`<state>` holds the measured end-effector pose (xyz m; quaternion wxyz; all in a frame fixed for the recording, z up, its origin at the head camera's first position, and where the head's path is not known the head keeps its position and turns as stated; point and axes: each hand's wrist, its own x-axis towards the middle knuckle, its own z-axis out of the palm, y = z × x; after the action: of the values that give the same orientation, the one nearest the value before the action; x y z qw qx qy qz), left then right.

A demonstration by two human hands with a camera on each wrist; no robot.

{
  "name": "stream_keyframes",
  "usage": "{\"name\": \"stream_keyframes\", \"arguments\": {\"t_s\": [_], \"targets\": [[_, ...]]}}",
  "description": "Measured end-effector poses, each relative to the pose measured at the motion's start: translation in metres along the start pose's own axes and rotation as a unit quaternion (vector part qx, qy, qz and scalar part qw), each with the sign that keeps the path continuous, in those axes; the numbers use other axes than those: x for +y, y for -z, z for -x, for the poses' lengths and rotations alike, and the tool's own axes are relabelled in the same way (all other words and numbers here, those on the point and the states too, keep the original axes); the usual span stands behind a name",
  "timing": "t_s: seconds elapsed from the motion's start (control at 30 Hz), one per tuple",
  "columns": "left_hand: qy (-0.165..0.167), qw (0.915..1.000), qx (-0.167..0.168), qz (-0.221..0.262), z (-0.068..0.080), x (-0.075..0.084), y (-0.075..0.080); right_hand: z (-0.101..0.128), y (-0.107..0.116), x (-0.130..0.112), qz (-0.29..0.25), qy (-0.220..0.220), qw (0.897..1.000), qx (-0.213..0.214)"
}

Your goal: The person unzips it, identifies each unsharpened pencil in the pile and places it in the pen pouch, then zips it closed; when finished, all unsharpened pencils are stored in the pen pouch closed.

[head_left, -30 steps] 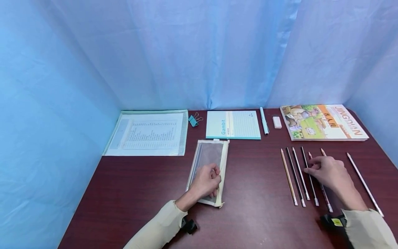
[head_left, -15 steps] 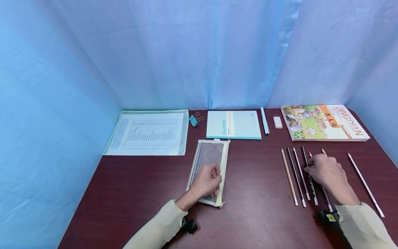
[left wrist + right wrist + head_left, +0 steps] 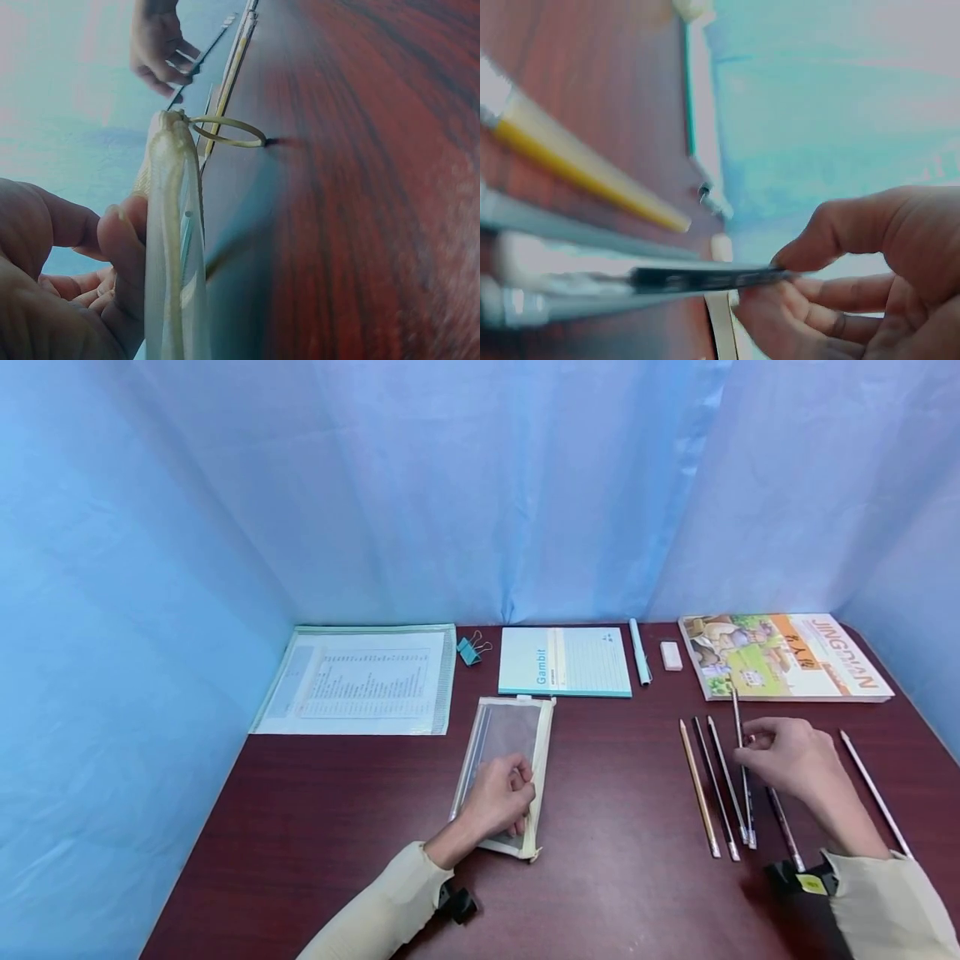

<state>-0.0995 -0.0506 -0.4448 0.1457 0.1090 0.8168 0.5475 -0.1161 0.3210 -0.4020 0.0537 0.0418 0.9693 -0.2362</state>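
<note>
Early stage, by the look of it: the mesh pencil pouch (image 3: 501, 764) lies flat on the counter (image 3: 615, 860) with nothing visible inside. Left hand (image 3: 498, 795) rests on the pouch's near end, fingers curled over its edge, pinning it; left wrist view shows the fingertips (image 3: 120, 225) against the mesh, zipper ring (image 3: 225, 131) lying free. Right hand (image 3: 787, 756) has a pinch grip on one dark pencil (image 3: 742, 768), tip end raised toward the picture book (image 3: 783, 656). Right wrist view confirms thumb and fingers closed on the shaft (image 3: 705, 279). The other pencils (image 3: 708, 789) lie in a row on the counter, one white pencil (image 3: 873, 793) well apart to the right. So: one pencil picked, none in the pouch, the others untouched
</note>
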Motion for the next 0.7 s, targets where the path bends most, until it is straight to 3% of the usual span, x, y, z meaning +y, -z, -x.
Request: {"name": "stream_keyframes", "arguments": {"t_s": [0.07,0.13,0.23,0.3,0.4,0.5,0.7], "targets": [[0.001,1.0000,0.001,0.000,0.000,0.000,0.000,0.001,-0.002,-0.006,-0.079,0.003,0.997,-0.025],[0.001,1.0000,0.001,-0.001,0.000,0.000,0.000,0.001,-0.008,-0.012,-0.175,0.005,0.983,-0.058],[0.001,1.0000,0.000,-0.002,0.000,0.000,0.000,0.001,-0.021,-0.019,-0.303,0.005,0.946,-0.114],[0.000,1.0000,0.001,-0.003,0.000,0.000,0.000,0.000,-0.031,-0.025,-0.360,0.015,0.921,-0.150],[-0.001,1.0000,0.002,-0.004,0.000,0.000,0.000,0.001,-0.047,-0.039,-0.415,0.015,0.887,-0.203],[-0.004,1.0000,0.004,-0.005,0.000,0.001,-0.001,0.001,-0.064,-0.058,-0.452,0.012,0.860,-0.236],[-0.001,1.0000,0.004,-0.004,0.000,0.001,0.000,-0.003,-0.099,-0.099,-0.483,-0.004,0.833,-0.270]]}}
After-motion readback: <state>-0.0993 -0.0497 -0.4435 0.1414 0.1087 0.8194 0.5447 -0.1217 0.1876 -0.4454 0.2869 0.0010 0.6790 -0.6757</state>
